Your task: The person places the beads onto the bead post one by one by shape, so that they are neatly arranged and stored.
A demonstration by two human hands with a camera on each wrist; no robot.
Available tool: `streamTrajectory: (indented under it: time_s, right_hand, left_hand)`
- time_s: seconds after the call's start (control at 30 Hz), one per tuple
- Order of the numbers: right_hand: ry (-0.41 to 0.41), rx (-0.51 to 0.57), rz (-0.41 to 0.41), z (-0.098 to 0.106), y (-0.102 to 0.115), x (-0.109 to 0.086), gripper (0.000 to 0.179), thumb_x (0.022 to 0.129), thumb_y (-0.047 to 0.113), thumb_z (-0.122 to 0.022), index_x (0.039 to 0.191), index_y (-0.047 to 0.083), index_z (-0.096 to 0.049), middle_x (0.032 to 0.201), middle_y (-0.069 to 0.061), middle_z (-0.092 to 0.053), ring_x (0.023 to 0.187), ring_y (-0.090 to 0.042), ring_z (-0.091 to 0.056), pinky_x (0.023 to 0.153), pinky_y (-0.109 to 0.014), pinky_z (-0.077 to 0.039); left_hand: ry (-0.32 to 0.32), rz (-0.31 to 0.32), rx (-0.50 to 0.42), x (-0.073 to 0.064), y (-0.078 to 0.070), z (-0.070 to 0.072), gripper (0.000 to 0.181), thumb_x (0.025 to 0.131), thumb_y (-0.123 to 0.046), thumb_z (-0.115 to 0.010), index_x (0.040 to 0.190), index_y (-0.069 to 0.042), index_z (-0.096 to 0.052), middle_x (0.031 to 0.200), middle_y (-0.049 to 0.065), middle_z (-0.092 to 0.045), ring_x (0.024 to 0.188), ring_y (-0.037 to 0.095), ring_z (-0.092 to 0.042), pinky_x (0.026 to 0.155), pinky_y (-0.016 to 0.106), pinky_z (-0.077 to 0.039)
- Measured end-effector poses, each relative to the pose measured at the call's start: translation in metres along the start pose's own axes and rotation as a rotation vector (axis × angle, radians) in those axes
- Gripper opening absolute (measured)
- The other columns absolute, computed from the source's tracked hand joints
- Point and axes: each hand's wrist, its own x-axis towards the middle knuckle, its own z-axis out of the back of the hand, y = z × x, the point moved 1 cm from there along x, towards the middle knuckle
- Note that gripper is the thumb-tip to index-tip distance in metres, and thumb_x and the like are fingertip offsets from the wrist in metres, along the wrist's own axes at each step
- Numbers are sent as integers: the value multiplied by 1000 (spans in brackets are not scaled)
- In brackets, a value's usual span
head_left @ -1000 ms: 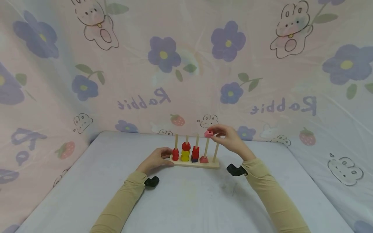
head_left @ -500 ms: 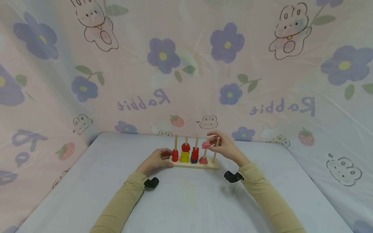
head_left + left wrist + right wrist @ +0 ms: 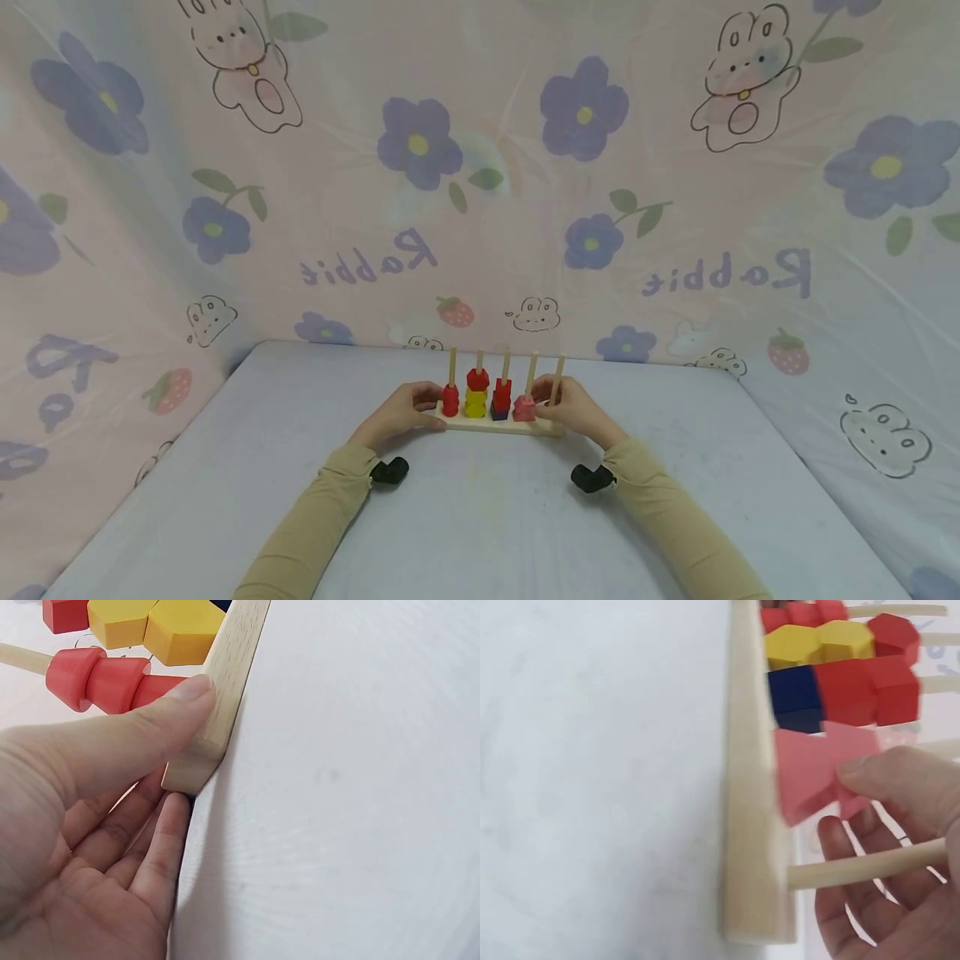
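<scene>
A wooden peg stacker base (image 3: 495,428) with upright pegs stands on the table, coloured blocks threaded on its pegs. At the base's left end is my left hand (image 3: 399,412), its thumb on the wood and its fingers behind; the left wrist view shows this grip closely. My right hand (image 3: 579,413) pinches a pink block (image 3: 856,761) on the fourth peg. That block sits against another pink block (image 3: 801,774) at the bottom of the same peg. The rightmost peg (image 3: 862,868) carries no block and passes between the right thumb and fingers.
Left of the pink blocks stand a dark blue block (image 3: 795,697) under red ones (image 3: 862,690), yellow blocks (image 3: 476,402) topped by a red block (image 3: 477,379), and a red stack (image 3: 450,401). A patterned cloth (image 3: 495,233) hangs behind the white table (image 3: 480,517).
My right hand has come down along the fourth peg with the pink block, from the peg's top to the lower pink block. My left hand has stayed at the base's end.
</scene>
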Motion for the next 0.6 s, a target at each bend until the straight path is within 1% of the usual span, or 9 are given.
streamTrajectory:
  time_s: [0.03, 0.1, 0.13, 0.27, 0.33, 0.37, 0.5, 0.6]
  right_hand:
    - [-3, 7, 5, -1, -1, -1, 23, 82, -3, -70, 104, -4, -64, 99, -15, -67, 95, -30, -64, 85, -41, -52]
    - [-12, 11, 28, -2, 7, -6, 24, 82, -5, -68, 105, -8, -62, 100, -20, -66, 96, -35, -63, 86, -46, -51]
    - [-19, 16, 32, -1, 12, -9, 25, 82, -6, -68, 106, -9, -62, 101, -22, -65, 97, -37, -62, 88, -48, -50]
    - [-54, -22, 39, 4, 10, -14, 37, 82, 1, -72, 116, -6, -59, 107, -20, -64, 101, -35, -60, 91, -48, -48]
    - [-65, -47, 43, 8, -1, -15, 44, 82, 5, -74, 121, -4, -57, 112, -20, -63, 105, -34, -59, 93, -48, -47]
    - [-67, -68, 49, 11, -7, -17, 47, 82, 8, -75, 123, -2, -56, 115, -19, -61, 107, -33, -59, 94, -48, -47]
    - [-78, -157, 75, 24, -12, -34, 52, 84, 10, -74, 129, -1, -50, 124, -24, -56, 112, -40, -54, 95, -54, -44]
    - [-84, -275, 64, 35, -17, -51, 59, 85, 15, -73, 134, -3, -45, 128, -26, -52, 115, -44, -51, 95, -57, -42]
  left_hand:
    - [-2, 0, 5, 1, 2, 0, 54, 75, -2, -80, 123, 1, -56, 124, 13, -58, 118, 31, -54, 102, 40, -42]
    - [-5, -6, 14, 2, 3, 0, 54, 74, -4, -82, 122, -1, -57, 123, 11, -58, 117, 29, -55, 101, 38, -43]
    - [-5, -13, 19, 0, 0, 0, 53, 74, -3, -81, 122, 0, -57, 122, 13, -59, 116, 30, -55, 101, 39, -43]
    - [2, -16, 12, 2, 0, 1, 52, 74, -4, -82, 121, -1, -58, 122, 12, -59, 116, 29, -56, 101, 38, -43]
    - [1, -14, 10, 1, -1, 1, 52, 75, -4, -81, 121, 0, -58, 122, 12, -59, 116, 29, -55, 101, 39, -43]
    - [-2, -7, 6, 3, 3, 1, 52, 74, -5, -81, 121, -1, -58, 122, 11, -59, 116, 28, -55, 101, 37, -43]
    - [-6, -5, 16, -1, 1, 2, 52, 74, -3, -81, 120, 0, -58, 122, 12, -59, 116, 29, -55, 100, 37, -44]
    - [13, -15, 43, -3, 0, 5, 54, 73, -2, -82, 121, 1, -58, 123, 14, -59, 117, 30, -55, 100, 37, -44]
